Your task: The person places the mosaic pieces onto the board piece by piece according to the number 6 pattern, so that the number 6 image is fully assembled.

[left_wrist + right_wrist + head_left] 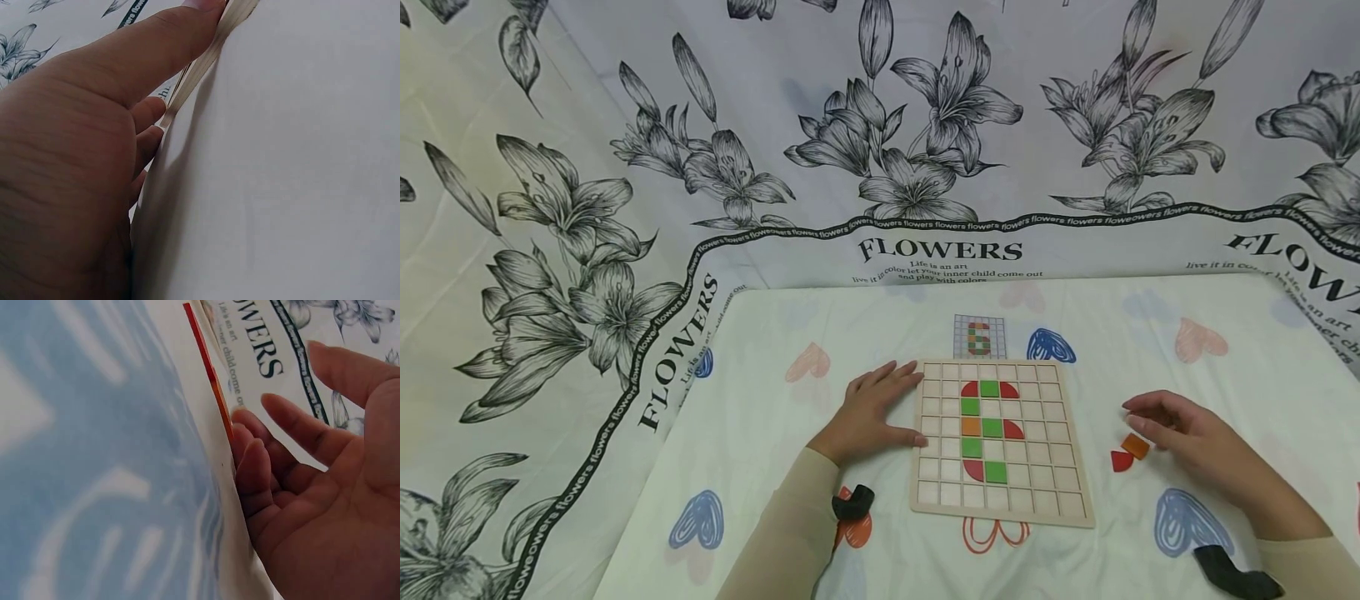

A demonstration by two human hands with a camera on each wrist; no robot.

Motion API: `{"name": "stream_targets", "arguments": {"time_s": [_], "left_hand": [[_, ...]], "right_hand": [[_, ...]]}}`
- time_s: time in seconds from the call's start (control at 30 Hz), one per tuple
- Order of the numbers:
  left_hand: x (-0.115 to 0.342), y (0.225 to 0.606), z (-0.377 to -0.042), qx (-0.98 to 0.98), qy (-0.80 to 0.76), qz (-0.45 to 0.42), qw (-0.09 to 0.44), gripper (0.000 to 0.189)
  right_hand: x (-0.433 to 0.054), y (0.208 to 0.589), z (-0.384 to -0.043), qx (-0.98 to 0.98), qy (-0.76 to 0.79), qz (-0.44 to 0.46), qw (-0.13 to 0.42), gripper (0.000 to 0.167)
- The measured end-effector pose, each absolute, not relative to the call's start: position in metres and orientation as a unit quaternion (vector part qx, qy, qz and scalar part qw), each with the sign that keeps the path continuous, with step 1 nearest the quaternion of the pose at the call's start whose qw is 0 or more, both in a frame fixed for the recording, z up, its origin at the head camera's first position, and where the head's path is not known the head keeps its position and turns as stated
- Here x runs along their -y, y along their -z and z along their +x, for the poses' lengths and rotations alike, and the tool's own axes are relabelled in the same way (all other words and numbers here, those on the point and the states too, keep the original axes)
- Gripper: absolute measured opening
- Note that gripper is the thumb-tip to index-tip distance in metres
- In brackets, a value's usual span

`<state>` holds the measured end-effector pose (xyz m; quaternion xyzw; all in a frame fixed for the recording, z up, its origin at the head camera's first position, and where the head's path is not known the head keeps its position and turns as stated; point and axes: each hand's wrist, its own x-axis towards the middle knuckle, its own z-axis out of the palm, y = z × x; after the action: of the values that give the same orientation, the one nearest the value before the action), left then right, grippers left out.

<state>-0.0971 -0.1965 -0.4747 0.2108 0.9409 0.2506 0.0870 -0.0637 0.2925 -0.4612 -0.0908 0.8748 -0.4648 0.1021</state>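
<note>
A pale wooden grid board (1037, 479) lies flat on the table, with red, green and orange tiles set in some of its squares. My left hand (868, 417) rests at the board's left side, its thumb and fingertips touching the edge; the left wrist view shows the thumb against the board's edge (209, 59). To the board's right, my right hand (1187, 433) is beside a loose orange square tile (1136, 447) and a red quarter-round tile (1122, 461). Its fingers are loosely bent, and nothing shows between thumb and forefinger in the right wrist view.
A small printed grid card (979, 337) with a coloured figure lies just behind the board. White cloth (760, 367) with printed hearts covers the table. Flower-printed fabric (925, 125) hangs behind and at the left. Black straps (853, 502) are near both wrists.
</note>
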Motion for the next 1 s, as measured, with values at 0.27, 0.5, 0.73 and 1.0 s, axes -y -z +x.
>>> {"name": "stream_targets", "arguments": {"time_s": [0.27,0.5,0.73,1.0], "left_hand": [[0.1957,0.4729,-0.0976,-0.941,-0.249,0.21,0.09,0.103],[0.1958,0.4728,-0.0976,-0.941,-0.248,0.21,0.09,0.104],[0.196,0.4723,-0.097,-0.941,-0.251,0.209,0.092,0.103],[0.1955,0.4724,-0.0965,-0.941,-0.249,0.207,0.094,0.103]], "right_hand": [[-0.2952,0.4606,-0.0614,-0.883,0.442,-0.1,0.125,0.039],[-0.2988,0.4626,-0.0606,-0.895,0.413,-0.14,0.092,0.037],[-0.2988,0.4633,-0.0605,-0.9,0.397,-0.152,0.091,0.037],[-0.2974,0.4641,-0.0603,-0.91,0.376,-0.151,0.086,0.032]]}}
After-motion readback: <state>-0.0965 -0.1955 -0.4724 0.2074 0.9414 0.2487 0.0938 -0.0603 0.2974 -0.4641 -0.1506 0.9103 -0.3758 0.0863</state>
